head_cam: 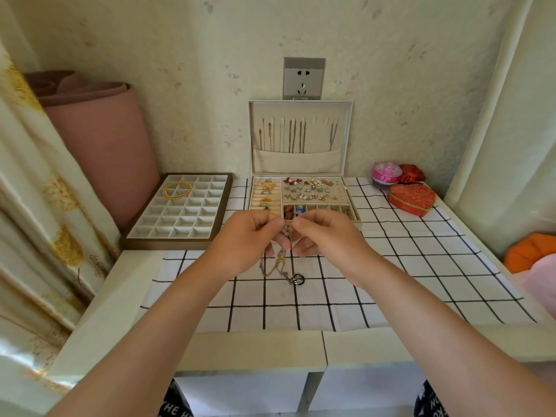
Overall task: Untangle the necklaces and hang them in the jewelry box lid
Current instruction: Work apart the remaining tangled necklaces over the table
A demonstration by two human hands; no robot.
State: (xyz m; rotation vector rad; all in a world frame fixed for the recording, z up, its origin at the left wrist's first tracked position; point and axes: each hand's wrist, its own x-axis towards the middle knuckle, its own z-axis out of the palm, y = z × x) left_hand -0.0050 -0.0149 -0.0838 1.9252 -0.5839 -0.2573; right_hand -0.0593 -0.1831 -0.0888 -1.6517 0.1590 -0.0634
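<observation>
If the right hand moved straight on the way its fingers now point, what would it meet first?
The right hand points left, into the tangled necklaces it pinches. Just beyond them is the left hand, pinching them too. So the necklaces first, then probably that hand; depth between them is unclear.

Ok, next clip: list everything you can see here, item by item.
tangled necklaces: one bunch, gold and silver-toned, held mid-air, centre
jewelry box lid: one, cream, upright against the wall
hung chains: several, gold and grey, inside the lid
jewelry box base: one, cream, below the lid, holding small pieces
compartment tray: one, white with brown frame, left of the base
gold loops: one bundle, gold, in the tray
heart-shaped box: one, red, right on the cloth
checked cloth: one, white with black lines, beneath the necklaces
wall socket: one, grey, above the lid
rolled mat: one, pink, far left
left hand: one, pinching the necklaces
right hand: one, pinching the necklaces
</observation>
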